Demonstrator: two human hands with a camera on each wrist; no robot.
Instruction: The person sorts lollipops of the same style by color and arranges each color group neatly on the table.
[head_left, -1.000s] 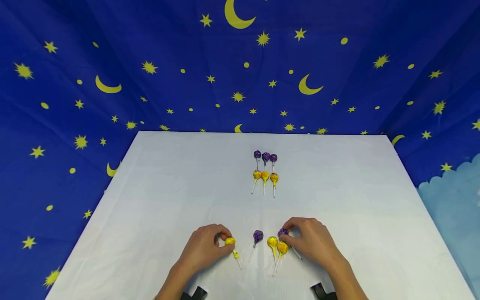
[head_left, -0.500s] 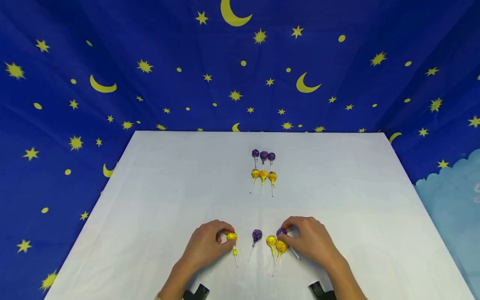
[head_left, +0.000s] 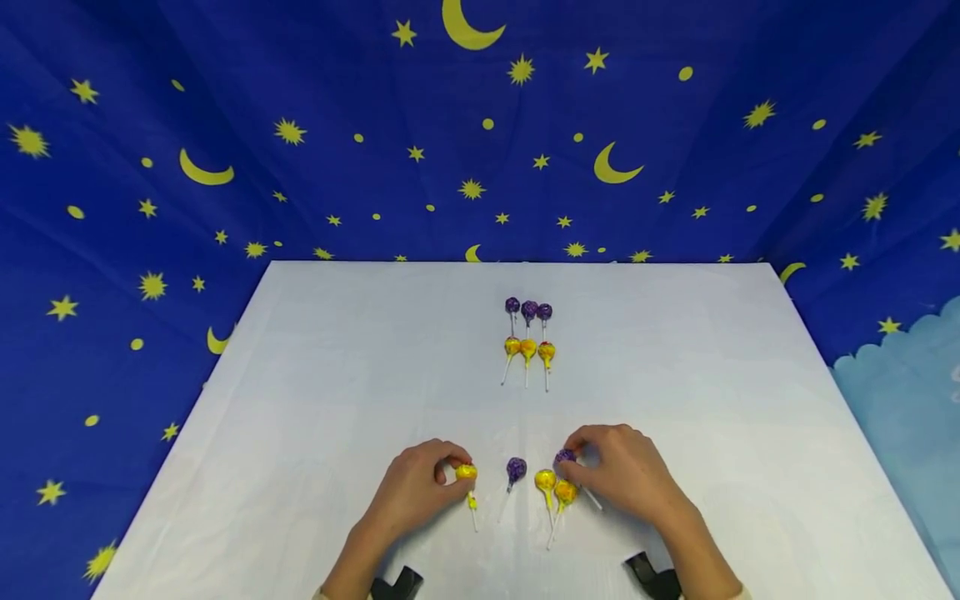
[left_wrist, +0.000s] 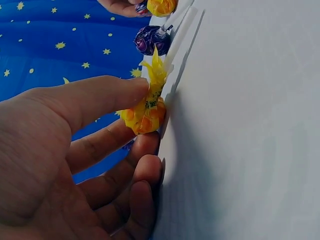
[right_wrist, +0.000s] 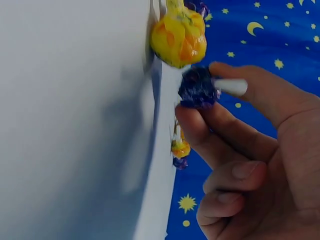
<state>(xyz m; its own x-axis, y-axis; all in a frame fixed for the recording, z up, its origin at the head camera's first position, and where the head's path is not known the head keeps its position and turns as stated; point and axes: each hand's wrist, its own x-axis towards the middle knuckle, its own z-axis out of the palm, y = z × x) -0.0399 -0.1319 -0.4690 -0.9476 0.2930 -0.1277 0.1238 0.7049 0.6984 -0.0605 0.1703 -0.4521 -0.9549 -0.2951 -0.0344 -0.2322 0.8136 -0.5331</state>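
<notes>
My left hand [head_left: 424, 485] pinches the head of a yellow lollipop [head_left: 467, 472] between thumb and fingers, its white stick pointing toward the near edge. In the left wrist view the yellow wrapper [left_wrist: 145, 118] shows between the thumb and a finger. On the right, my right hand [head_left: 624, 467] pinches a purple lollipop [head_left: 564, 457] by its head; the right wrist view shows that dark purple head [right_wrist: 197, 89] and its white stick. Between the hands lie another purple lollipop [head_left: 516, 469] and two yellow lollipops [head_left: 545, 480], whose sticks cross.
Farther back on the white table [head_left: 360, 350], a row of three purple lollipops [head_left: 528, 310] lies above a row of three yellow ones [head_left: 528, 349]. A blue star-and-moon cloth [head_left: 337, 100] hangs behind. Black pieces [head_left: 654, 575] show below both wrists.
My left hand has shifted slightly right and away with the yellow lollipop, whose stick now points straighter toward the near edge. My right hand has moved the purple lollipop slightly away.
</notes>
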